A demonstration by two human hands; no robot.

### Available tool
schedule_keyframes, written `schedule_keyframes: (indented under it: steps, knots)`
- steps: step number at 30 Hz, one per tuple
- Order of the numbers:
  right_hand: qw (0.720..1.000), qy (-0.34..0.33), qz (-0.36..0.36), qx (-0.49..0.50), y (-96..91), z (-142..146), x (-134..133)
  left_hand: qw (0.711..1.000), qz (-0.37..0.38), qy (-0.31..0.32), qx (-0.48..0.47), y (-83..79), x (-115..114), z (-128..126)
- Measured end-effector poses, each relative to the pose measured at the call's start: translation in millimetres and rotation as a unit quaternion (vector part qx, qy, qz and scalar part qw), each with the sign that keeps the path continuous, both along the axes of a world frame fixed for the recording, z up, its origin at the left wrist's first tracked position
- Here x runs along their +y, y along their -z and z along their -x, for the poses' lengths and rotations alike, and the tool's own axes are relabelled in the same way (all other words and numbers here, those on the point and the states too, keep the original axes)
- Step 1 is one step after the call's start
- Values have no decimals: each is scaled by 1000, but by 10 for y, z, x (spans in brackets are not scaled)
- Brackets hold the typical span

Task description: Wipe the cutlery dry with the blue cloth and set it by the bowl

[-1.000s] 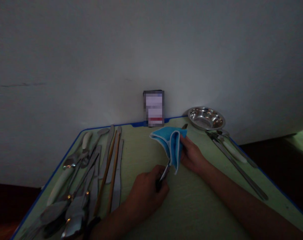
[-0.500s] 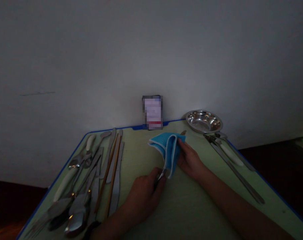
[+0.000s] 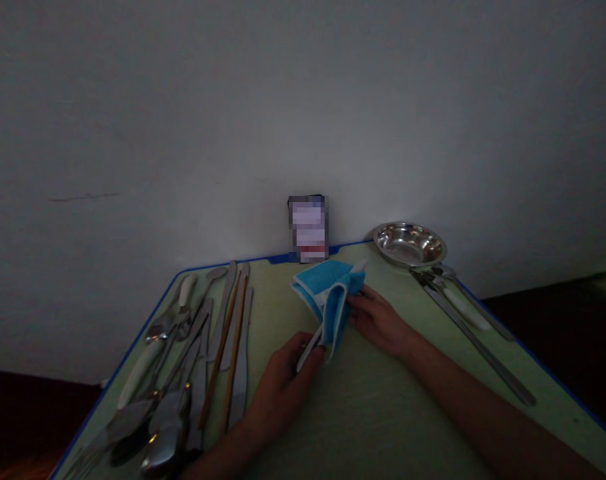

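My left hand (image 3: 283, 387) is closed round the handle end of a metal utensil (image 3: 310, 347) that runs up into a folded blue cloth (image 3: 327, 293). My right hand (image 3: 377, 320) is closed on that cloth, which is wrapped round the utensil's upper part. The utensil's tip (image 3: 360, 265) pokes out above the cloth. Both hands hover over the middle of a pale green table (image 3: 383, 413).
Several knives, spoons and other cutlery (image 3: 193, 360) lie in a row at the left of the table. A steel bowl (image 3: 409, 244) stands at the back right, with a few long utensils (image 3: 463, 320) beside it. A small box (image 3: 308, 228) leans against the wall.
The cloth and my right hand have shifted a little to the left and down along the utensil. My left hand has kept its hold on the handle.
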State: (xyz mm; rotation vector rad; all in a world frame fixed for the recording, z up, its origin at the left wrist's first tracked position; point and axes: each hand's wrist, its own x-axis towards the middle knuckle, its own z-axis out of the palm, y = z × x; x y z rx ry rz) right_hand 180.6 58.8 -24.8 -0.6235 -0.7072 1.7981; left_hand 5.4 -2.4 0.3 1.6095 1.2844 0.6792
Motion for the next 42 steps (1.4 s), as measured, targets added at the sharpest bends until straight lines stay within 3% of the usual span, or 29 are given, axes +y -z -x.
schedule_keyframes:
  steps: [9,17,21,25,36,42]
  knots:
    - [997,-66,-20,-33,2,-7,-64,995,45,87,17,-8,-6,32]
    - [996,-70,-44,-33,-82,18,-100,994,14,94,45,-2,0,28]
    - [998,-56,-31,-15,-31,40,-76,993,6,104,51,-1,7,26]
    - [1000,-6,2,6,15,51,-19,997,-18,67,36,-1,13,15]
    - [992,89,89,22,-39,92,49,996,-26,37,77,28,17,11]
    - [990,89,104,25,-35,80,73,996,-19,40,82,19,16,20]
